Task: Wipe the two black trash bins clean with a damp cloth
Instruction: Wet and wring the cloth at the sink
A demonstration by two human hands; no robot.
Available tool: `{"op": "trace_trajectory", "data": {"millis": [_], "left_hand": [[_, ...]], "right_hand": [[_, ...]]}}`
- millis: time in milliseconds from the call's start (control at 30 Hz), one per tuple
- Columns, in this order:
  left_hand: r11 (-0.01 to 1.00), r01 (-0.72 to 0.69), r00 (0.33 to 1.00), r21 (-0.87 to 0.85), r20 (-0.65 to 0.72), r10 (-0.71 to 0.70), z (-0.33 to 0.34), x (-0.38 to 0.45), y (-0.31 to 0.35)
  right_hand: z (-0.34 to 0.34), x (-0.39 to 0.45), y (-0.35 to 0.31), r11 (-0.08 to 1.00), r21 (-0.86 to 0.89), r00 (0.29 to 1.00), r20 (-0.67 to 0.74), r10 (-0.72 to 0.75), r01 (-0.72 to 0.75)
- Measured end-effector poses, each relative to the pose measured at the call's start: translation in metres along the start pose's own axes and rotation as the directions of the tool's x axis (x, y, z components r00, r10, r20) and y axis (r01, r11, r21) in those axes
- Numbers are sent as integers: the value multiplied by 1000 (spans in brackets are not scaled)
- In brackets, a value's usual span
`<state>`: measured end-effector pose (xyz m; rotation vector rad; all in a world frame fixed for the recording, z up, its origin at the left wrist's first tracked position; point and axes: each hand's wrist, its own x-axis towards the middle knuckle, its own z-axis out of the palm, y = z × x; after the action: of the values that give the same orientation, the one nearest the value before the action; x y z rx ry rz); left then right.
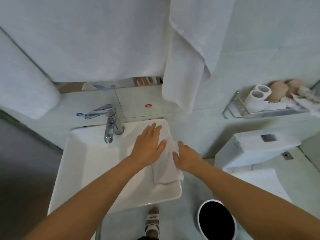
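**Cloth on the Basin Edge, Bins Yet to Be Wiped**

While both hands are at the sink (83, 163), the wiping itself looks not yet begun. A pale cloth (165, 168) lies draped over the sink's right rim, its long axis running from the back of the basin toward the person, the near end hanging over the front corner. The left hand (149, 146) rests flat on the cloth's far part with fingers straight, holding nothing. The right hand (186, 157) lies against the cloth's right edge, fingers extended, not curled round it. Whether the cloth is wet cannot be told; no water shows at the faucet (110, 123). One trash bin (217, 220) stands upright on the floor near the sink's front right corner, mouth upward. A second bin is not in view.
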<state>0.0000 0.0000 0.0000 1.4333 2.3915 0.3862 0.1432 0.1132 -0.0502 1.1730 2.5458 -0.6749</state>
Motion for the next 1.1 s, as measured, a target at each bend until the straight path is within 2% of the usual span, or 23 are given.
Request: {"op": "trace_trajectory", "data": {"millis": [200, 433, 667, 767, 867, 900, 967, 1033, 1100], "left_hand": [[999, 40, 993, -31, 112, -36, 33, 18, -26], [994, 55, 986, -99, 165, -38, 56, 25, -41], [947, 180, 971, -267, 202, -127, 43, 21, -21], [832, 317, 930, -454, 323, -178, 18, 20, 5], [532, 466, 875, -707, 457, -160, -6, 15, 42], [437, 476, 875, -764, 462, -145, -12, 13, 54], [360, 414, 910, -836, 383, -158, -19, 10, 72], [351, 297, 951, -888, 241, -195, -25, 10, 81], [335, 198, 971, -921, 136, -198, -31, 12, 83]], "right_hand": [[41, 22, -7, 982, 138, 989, 96, 117, -129], [51, 28, -7, 971, 223, 996, 5, 90, -89], [27, 12, 0, 948, 317, 993, -100, 66, -31], [2, -4, -1, 917, 394, 979, -201, 30, 53], [-28, -27, -13, 885, 440, 952, -306, -14, 154], [-37, -35, -17, 880, 435, 942, -334, -38, 191], [-52, -51, -23, 895, 359, 910, -399, -108, 264], [-63, -62, -22, 903, 270, 865, -467, -182, 335], [-71, -71, -14, 878, 279, 824, -531, -197, 389]]}}
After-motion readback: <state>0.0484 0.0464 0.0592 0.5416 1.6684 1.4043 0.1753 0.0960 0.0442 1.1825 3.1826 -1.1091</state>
